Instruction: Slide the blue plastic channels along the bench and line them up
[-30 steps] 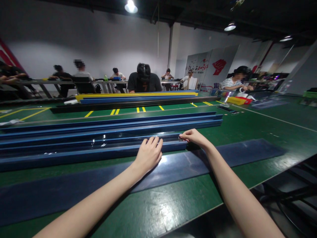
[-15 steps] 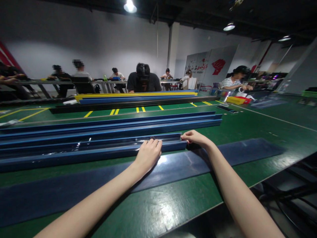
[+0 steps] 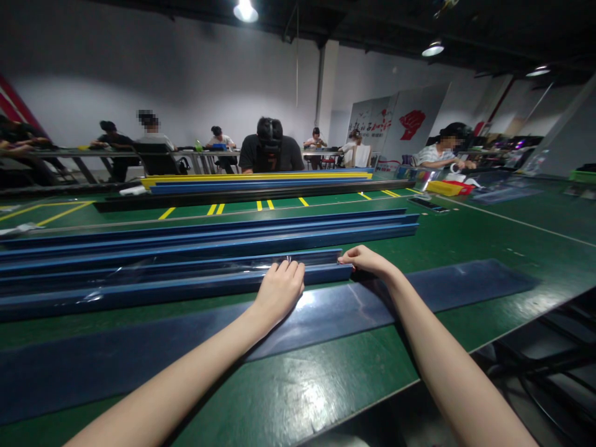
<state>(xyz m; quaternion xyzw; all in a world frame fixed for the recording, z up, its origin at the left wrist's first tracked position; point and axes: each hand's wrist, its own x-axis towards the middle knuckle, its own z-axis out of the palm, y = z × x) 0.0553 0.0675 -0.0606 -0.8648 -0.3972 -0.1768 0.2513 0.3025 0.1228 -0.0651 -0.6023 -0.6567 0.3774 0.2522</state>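
Observation:
A long blue channel strip with raised edges lies across the table, with clear plastic film glinting along its trough. My left hand is closed over the near edge of this channel, its curled fingertips reaching into the trough. At the channel's right end, my right hand has thumb and fingers pinched together by the end of the film; the fingertips partly hide what is between them. Beneath both forearms a flat, translucent bluish plastic strip is spread on the table.
Behind the channel lie more blue channels, then black, blue and yellow strips before a co-worker. A phone and a yellow-red tray are at the right. The green table's front edge runs diagonally.
Glints on the clear film have shifted along the channel's left part, and a small bright fold now shows above my left fingers. Both hands stay almost in place.

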